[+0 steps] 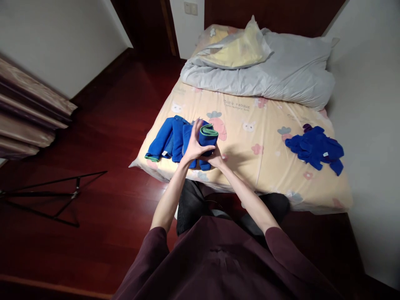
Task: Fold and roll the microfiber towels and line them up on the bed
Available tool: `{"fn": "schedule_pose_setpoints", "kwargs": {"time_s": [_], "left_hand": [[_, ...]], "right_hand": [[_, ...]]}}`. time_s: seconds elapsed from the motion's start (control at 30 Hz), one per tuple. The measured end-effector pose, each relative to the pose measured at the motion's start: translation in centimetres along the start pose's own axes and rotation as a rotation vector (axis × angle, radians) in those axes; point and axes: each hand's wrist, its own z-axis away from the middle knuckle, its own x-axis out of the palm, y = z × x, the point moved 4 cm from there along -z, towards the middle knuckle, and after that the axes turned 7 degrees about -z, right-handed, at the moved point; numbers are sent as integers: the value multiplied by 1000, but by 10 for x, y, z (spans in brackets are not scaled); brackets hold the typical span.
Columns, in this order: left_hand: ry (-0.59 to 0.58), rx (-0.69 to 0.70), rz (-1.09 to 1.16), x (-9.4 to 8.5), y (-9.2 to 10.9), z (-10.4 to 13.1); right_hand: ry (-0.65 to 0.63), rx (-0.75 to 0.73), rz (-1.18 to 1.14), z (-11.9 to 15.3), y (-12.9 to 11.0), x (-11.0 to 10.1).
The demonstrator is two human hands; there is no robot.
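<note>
Between your left hand [193, 146] and right hand [216, 158], you're hanging onto that green-edged roll [208, 132], other blue rolls [178, 139] sitting just left.

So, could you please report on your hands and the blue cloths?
Left hand and right hand around green-edged blue roll. Other blue rolls alongside, on bed. Crumpled blue cloth apart, at right. Nothing seen blocking hands.
</note>
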Motion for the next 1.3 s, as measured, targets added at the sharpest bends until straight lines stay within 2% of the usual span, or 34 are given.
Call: {"fn": "schedule_pose_setpoints", "kwargs": {"time_s": [0.07,0.17,0.3,0.4,0.5,0.6,0.7,0.8,0.87,0.93,1.03,1.1,1.13,1.17,1.2,1.3], "left_hand": [[90,28,-69,-17,-12,9],[137,-6,-202,-37,-30,33],[174,-99,-342,-44,-55,63],[131,-169,-437,-32,-76,69],[-29,-192,-511,-11,-93,66],[-161,-132,-545,8,-94,68],[-273,-115,-493,26,-87,88],[-486,-229,-337,51,-88,134],[-626,-338,-242,71,-94,178],[-731,-427,-202,92,-101,229],[-921,-498,-173,121,-109,300],[-1023,-543,-118,136,-111,326],[-1005,-579,-77,141,-113,328],[-932,-627,-21,143,-114,321],[-802,-687,51,144,-117,306],[-250,-887,363,135,-123,238]], "right_hand": [[78,-55,26,5,7,-13],[210,-155,28,16,28,-34],[239,-165,-27,29,67,-47],[250,-79,-7,36,93,-47],[252,28,17,41,111,-41],[236,96,-24,50,123,-36],[132,163,-124,75,138,-36],[39,247,-205,123,156,-49],[72,309,-210,165,167,-69],[185,374,-224,212,175,-96],[448,413,-395,283,180,-140],[632,349,-642,319,181,-166],[699,301,-777,332,181,-176],[743,254,-903,341,181,-183],[760,215,-1006,346,181,-188],[711,180,-1146,344,181,-191]]}}
